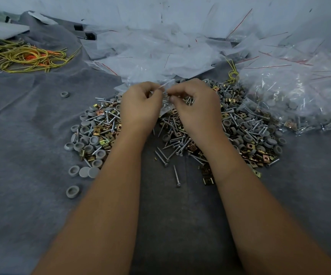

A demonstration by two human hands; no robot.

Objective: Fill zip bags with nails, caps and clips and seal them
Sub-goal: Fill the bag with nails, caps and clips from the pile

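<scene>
My left hand and my right hand meet above a heap of loose hardware and pinch the top of a small clear zip bag between them. The bag hangs partly hidden behind my fingers. My right hand also holds a few nails against its fingers. Under my hands lies a heap of silver nails, grey round caps and brass clips on the grey cloth.
A pile of unfilled clear zip bags lies behind the heap. Filled bags are stacked at the right. Yellow and orange ties lie at the far left. Stray caps sit on the cloth at the left.
</scene>
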